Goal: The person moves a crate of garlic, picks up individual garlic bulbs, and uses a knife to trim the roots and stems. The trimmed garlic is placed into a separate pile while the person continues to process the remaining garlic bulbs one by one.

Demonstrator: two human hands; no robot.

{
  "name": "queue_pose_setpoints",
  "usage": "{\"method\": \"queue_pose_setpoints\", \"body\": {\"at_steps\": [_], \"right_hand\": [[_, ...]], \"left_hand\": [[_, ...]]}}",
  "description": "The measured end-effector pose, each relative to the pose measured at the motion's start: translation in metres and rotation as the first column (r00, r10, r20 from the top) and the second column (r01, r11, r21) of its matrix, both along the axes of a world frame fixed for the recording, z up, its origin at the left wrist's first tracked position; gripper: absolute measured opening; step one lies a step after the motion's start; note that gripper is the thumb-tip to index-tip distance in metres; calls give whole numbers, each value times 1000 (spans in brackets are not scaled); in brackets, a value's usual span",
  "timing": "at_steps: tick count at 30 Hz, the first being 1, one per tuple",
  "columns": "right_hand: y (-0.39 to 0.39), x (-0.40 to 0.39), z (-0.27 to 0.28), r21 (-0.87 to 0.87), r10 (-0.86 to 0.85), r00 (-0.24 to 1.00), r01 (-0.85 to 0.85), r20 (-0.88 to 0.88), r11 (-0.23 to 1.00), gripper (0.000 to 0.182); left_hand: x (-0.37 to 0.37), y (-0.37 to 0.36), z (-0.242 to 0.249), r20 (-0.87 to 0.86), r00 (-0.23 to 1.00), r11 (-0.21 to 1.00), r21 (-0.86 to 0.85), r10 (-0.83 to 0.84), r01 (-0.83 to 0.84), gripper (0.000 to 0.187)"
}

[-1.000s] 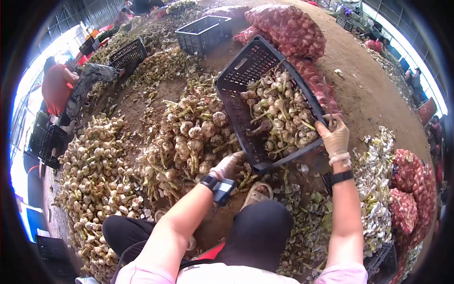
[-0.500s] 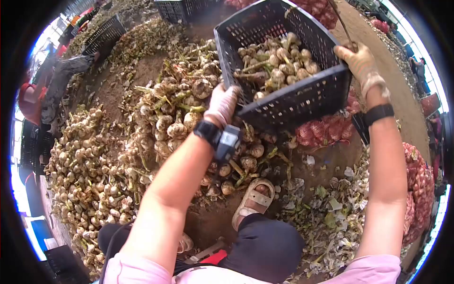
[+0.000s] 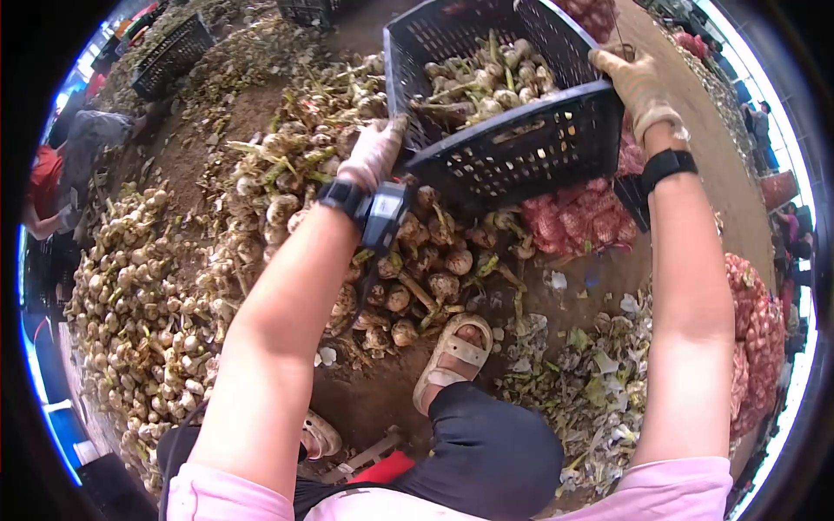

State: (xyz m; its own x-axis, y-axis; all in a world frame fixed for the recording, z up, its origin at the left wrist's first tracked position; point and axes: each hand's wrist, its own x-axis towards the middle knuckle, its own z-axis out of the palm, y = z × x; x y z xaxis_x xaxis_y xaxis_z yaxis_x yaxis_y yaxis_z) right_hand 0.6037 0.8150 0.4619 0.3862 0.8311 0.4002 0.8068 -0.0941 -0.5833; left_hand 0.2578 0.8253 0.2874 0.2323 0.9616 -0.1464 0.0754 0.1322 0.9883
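My left hand [image 3: 373, 154] and right hand [image 3: 639, 89] are gripping near corners of the crate [image 3: 530, 146], which is extending far between them.

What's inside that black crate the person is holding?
The black plastic crate holds a heap of garlic bulbs, some with stems attached. Whatever lies beneath the top layer can't be made out: the upper bulbs and the near wall cover it.

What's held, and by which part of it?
Black perforated plastic crate: left grip at its left side by the near corner, right grip at its right near rim corner.
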Motion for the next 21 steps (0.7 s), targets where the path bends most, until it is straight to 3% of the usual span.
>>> {"method": "queue_pose_setpoints", "body": {"at_steps": [2,4,5,6,8,10,12,14,16,18,20,21], "right_hand": [[-15,-11,8,-13,95,995,-95,20,995,40],[-20,-17,9,34,141,989,-143,52,989,38],[-11,-10,1,57,151,988,-154,44,987,39],[-23,-24,8,25,49,995,-52,88,998,42],[-18,-18,5,6,43,988,-44,147,999,48],[-1,5,-11,142,84,975,-114,204,983,53],[-10,14,-17,457,-101,922,-89,375,885,53],[-73,-20,24,89,-201,915,182,349,979,51],[-88,19,12,160,29,986,-55,162,986,50],[-131,17,18,104,70,977,-93,202,990,40],[-188,-3,29,76,234,956,-250,176,965,30],[-217,-22,41,39,209,960,-220,189,975,25]], "left_hand": [[-5,-47,35,388,917,944,-326,87,49,32],[-34,-75,48,321,947,891,-437,27,123,31],[-46,-89,56,290,956,888,-449,40,99,30],[-59,-114,67,223,972,926,-378,75,16,31],[-84,-163,105,240,957,924,-377,161,-61,24],[-124,-200,102,309,932,942,-326,191,-85,24],[-162,-241,109,318,920,938,-324,228,-120,26],[-172,-282,134,195,896,896,-294,398,-334,25],[-192,-307,131,216,878,890,-275,426,-364,23],[-205,-332,131,290,854,892,-275,432,-358,22],[-210,-348,139,298,837,885,-234,458,-402,29],[-217,-361,141,328,836,897,-211,440,-389,33]]}}
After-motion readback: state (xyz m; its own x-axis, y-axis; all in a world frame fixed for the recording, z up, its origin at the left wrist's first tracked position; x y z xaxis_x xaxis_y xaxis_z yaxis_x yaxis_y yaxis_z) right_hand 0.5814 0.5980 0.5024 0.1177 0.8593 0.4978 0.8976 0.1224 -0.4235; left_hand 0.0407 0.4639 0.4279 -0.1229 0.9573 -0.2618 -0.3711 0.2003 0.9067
